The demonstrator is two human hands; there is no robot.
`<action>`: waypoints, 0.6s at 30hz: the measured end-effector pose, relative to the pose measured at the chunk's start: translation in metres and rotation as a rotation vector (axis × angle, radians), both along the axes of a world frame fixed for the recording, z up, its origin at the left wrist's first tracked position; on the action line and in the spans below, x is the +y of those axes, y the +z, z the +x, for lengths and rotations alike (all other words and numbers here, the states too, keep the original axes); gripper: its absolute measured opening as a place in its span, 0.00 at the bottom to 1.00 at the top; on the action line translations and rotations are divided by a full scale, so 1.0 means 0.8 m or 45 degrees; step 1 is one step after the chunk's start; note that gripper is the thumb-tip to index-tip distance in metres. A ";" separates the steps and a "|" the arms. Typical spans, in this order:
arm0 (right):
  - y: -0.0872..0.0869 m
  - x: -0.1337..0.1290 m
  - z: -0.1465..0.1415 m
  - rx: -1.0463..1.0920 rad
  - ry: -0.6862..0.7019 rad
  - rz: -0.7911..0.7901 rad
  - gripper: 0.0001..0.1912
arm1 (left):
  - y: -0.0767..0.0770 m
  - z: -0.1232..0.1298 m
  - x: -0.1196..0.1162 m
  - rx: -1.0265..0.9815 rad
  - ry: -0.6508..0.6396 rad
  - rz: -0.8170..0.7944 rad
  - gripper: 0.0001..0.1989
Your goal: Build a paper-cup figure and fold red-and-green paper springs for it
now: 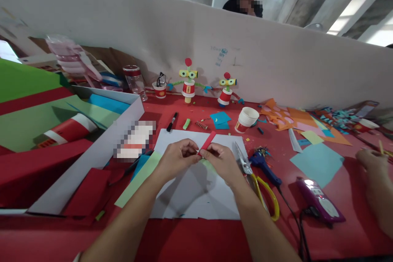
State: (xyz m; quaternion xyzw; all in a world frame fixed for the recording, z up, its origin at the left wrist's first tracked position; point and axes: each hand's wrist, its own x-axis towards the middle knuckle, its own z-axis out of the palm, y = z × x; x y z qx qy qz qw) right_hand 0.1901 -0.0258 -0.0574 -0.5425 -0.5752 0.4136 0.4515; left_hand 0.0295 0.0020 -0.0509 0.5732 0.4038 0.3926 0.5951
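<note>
A red paper strip slants up between my two hands over a white sheet. My right hand pinches its lower part between thumb and fingers. My left hand closes its fingertips at the strip's lower end, touching it there. A piece of light green paper shows just under my right hand. Right of that hand lie scissors with yellow handles and a blue glue gun. Behind the sheet are a black marker, a green folded paper spring and a red striped one.
Two paper-cup robot figures stand by the white partition. Stacked paper cups are at back right. A box of coloured paper fills the left. At right lie a purple device with a cord and another person's hand.
</note>
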 end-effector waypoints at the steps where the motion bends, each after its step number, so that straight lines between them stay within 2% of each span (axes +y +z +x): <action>1: 0.000 0.000 0.000 0.038 -0.021 -0.010 0.10 | 0.001 0.000 0.000 -0.031 -0.004 -0.031 0.06; 7: -0.001 -0.001 -0.004 0.251 -0.135 -0.014 0.12 | -0.003 0.003 -0.002 -0.205 0.005 -0.113 0.12; 12: -0.008 -0.002 -0.012 0.257 -0.226 0.052 0.12 | -0.008 0.010 -0.005 -0.322 0.118 -0.206 0.12; 18: -0.009 -0.005 -0.017 0.335 -0.168 0.053 0.10 | -0.009 0.014 -0.006 -0.434 0.219 -0.219 0.12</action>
